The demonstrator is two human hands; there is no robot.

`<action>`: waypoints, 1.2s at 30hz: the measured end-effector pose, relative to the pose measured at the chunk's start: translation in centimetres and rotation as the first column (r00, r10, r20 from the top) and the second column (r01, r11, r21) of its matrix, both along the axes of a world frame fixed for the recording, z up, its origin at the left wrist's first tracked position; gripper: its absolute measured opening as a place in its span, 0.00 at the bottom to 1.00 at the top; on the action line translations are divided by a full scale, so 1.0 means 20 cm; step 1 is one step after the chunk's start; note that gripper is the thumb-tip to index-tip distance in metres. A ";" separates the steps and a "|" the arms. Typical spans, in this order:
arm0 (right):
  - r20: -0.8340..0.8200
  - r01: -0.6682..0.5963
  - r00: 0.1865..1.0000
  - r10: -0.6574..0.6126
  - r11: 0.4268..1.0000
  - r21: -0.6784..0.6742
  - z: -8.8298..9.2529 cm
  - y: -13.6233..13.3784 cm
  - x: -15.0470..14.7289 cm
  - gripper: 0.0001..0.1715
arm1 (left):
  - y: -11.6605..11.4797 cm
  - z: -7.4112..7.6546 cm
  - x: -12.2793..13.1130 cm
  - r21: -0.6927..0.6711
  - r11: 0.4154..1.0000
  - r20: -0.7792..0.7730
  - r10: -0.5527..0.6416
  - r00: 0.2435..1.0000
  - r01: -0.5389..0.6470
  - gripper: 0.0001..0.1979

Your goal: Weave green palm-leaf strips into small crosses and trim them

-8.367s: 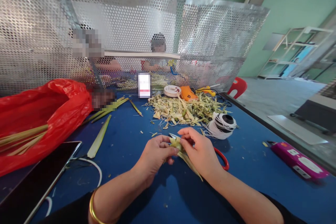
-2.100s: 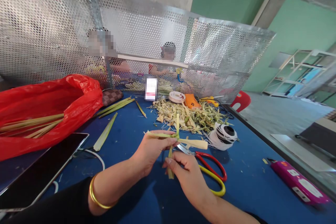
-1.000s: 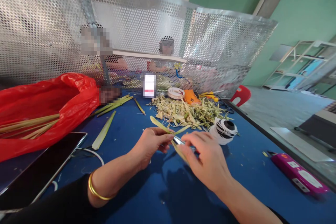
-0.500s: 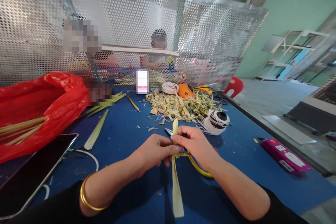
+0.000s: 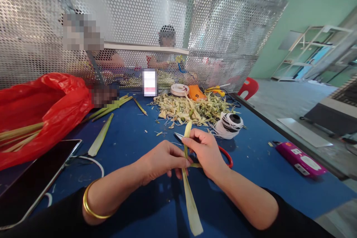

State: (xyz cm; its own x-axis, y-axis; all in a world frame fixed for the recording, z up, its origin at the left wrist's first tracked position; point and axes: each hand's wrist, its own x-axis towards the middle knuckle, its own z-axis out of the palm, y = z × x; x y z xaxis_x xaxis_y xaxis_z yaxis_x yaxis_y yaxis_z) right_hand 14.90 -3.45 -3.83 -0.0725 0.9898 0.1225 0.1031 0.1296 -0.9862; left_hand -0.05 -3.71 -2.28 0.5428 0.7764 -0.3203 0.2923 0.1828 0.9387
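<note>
A long pale green leaf strip point(image 5: 191, 204) hangs from my fingers toward the near table edge, its upper tip rising above them. My left hand point(image 5: 164, 160) pinches the strip at its middle, where a second short piece crosses sideways. Just above, my right hand point(image 5: 205, 150) is closed on the strip's upper part between thumb and fingers. Under and behind my right hand lies a pair of scissors point(image 5: 227, 156); its red handle shows at the right and its blade tip at the left. The fingertips partly hide the crossing point.
Beyond my hands lie a heap of leaf scraps point(image 5: 192, 109) and a spool of white cord point(image 5: 230, 124). At left are a red plastic bag point(image 5: 64, 96) with stalks, a tablet point(image 5: 41, 178) and a loose leaf point(image 5: 100, 135). A purple power bank point(image 5: 301, 159) lies right. Perforated metal mesh point(image 5: 134, 11) stands behind.
The strip's lower end has swung slightly to the right. My right hand has shifted a little, covering the yellow part of the scissors' handle and showing more of the red.
</note>
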 end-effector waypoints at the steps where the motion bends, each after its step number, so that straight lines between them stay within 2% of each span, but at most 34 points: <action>1: 0.012 0.004 1.000 -0.004 1.000 0.002 0.00 0.00 0.00 0.13 | 0.00 0.00 0.00 0.002 1.000 -0.002 -0.010 1.000 0.010 0.09; 4: 0.090 -0.009 0.996 0.006 1.000 0.028 0.00 0.01 0.00 0.15 | 0.00 -0.01 0.00 -0.009 1.000 0.013 -0.017 1.000 0.017 0.09; 7: 0.182 -0.037 0.983 0.021 0.995 0.089 0.03 0.05 0.05 0.13 | 0.00 -0.01 0.01 -0.055 0.996 0.064 0.069 0.996 -0.065 0.12; 9: 0.198 0.028 0.978 -0.061 0.986 0.167 0.05 0.08 0.10 0.12 | 0.01 0.00 0.01 -0.114 0.978 0.116 0.190 0.975 -0.176 0.16; 12: 0.168 0.242 0.941 -0.292 0.933 0.266 0.08 0.10 0.16 0.14 | 0.03 0.02 0.00 -0.187 0.922 0.200 0.374 0.906 -0.339 0.19; 14: 0.146 0.289 0.935 -0.323 0.933 0.213 0.07 0.11 0.18 0.18 | 0.04 0.02 -0.01 -0.194 0.891 0.230 0.448 0.864 -0.411 0.18; 16: 0.110 0.172 0.978 -0.175 0.985 0.029 0.06 0.10 0.16 0.23 | 0.04 0.02 -0.01 -0.186 0.876 0.238 0.480 0.844 -0.446 0.18; 18: 0.038 -0.029 0.999 0.035 0.989 -0.142 0.03 0.09 0.13 0.23 | 0.04 0.02 -0.01 -0.179 0.881 0.229 0.469 0.853 -0.437 0.18; 19: 0.009 -0.103 0.994 0.106 0.980 -0.173 0.02 0.09 0.11 0.22 | 0.04 0.01 -0.01 -0.175 0.890 0.219 0.453 0.864 -0.422 0.18; 21: -0.005 -0.156 0.988 0.157 0.977 -0.147 0.00 0.08 0.08 0.18 | 0.03 -0.01 0.00 -0.164 0.910 0.197 0.407 0.892 -0.380 0.17; 24: -0.016 -0.126 0.992 0.125 0.988 -0.094 -0.02 0.08 0.06 0.16 | 0.02 -0.03 0.01 -0.144 0.932 0.166 0.355 0.920 -0.334 0.15; 31: -0.016 -0.095 0.995 0.094 0.995 -0.011 -0.01 0.07 0.06 0.15 | 0.03 -0.04 0.00 -0.182 0.932 0.157 0.342 0.927 -0.313 0.12; 36: -0.093 -0.019 0.996 0.017 1.000 -0.018 0.00 0.06 0.05 0.16 | 0.03 -0.04 0.00 -0.174 0.945 0.200 0.309 0.930 -0.276 0.10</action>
